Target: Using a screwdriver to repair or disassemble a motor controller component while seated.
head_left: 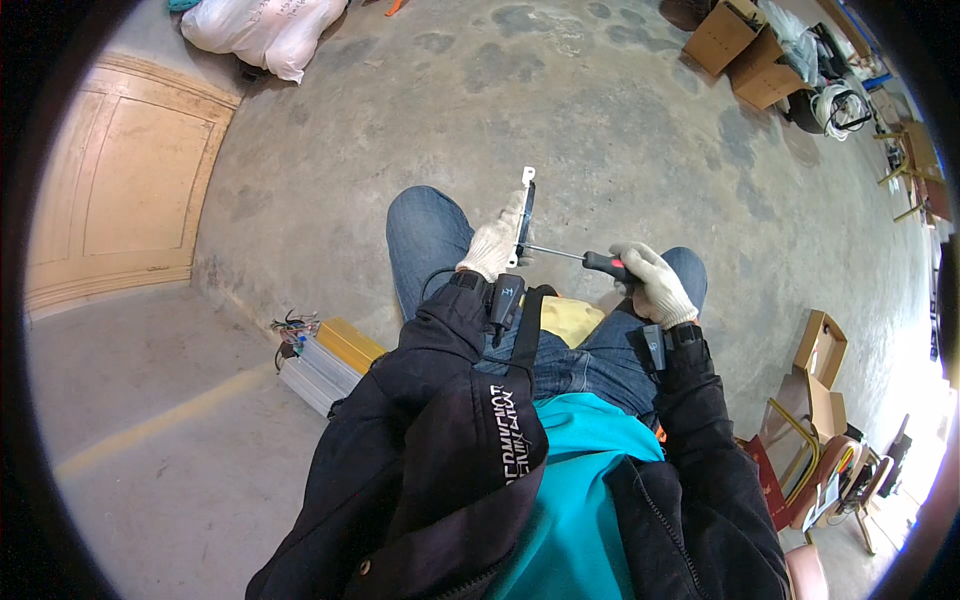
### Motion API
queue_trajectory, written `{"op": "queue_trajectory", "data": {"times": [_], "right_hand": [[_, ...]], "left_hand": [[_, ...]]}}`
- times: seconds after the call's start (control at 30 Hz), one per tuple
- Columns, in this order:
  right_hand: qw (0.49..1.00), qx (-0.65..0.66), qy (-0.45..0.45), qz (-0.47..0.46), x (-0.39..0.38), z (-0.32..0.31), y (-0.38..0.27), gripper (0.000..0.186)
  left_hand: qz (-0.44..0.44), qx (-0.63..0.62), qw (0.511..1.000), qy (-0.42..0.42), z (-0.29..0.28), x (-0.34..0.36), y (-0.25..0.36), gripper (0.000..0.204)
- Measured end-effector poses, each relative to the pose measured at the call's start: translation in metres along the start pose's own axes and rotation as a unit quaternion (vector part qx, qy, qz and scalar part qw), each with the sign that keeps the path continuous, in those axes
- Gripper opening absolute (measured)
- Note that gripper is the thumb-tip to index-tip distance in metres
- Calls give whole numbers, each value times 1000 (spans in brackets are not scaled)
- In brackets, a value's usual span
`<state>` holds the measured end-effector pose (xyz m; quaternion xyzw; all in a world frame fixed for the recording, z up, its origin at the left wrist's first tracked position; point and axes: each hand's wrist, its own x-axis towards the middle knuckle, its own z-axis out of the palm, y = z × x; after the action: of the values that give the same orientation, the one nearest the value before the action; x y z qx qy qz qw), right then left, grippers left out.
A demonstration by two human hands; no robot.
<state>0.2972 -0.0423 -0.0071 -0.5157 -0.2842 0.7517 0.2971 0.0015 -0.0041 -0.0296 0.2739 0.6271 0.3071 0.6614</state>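
Note:
My gloved left hand (492,245) grips a narrow black part with white brackets (529,205) at each end, held upright in the picture between my knees. A screwdriver (605,264) with a black-and-red handle lies sideways in my gloved right hand (655,280), its thin shaft reaching left to the lower end of that part; whether the tip touches a screw is too small to tell. Below my hands, a pale yellow object (570,318) sits between my thighs.
At my left are silver and gold metal cases (320,370) with wires, and a cream panelled door (130,190). White sacks (255,35) lie at the upper left. Cardboard boxes (720,40) stand at the upper right. An open box (817,350) and chairs (830,480) are at the right.

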Motion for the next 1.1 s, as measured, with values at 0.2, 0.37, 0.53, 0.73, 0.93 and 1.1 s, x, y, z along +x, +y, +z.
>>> {"op": "queue_trajectory", "data": {"times": [0.2,0.37,0.53,0.73,0.93,1.1], "right_hand": [[997,54,17,-54,-4,11,1,44],[997,26,10,65,-2,7,-5,51],[1000,6,15,2,1,1,1,41],[996,69,22,-53,2,5,5,40],[997,71,19,18,9,-7,4,40],[999,38,28,-15,3,0,5,43]], "left_hand": [[8,-8,1000,10,1,-1,-2,68],[7,-20,1000,8,0,1,-4,67],[19,7,1000,5,2,-1,-1,67],[12,-3,1000,5,3,-6,2,67],[11,-2,1000,6,2,-1,-1,65],[6,10,1000,3,-1,-1,0,66]]}}
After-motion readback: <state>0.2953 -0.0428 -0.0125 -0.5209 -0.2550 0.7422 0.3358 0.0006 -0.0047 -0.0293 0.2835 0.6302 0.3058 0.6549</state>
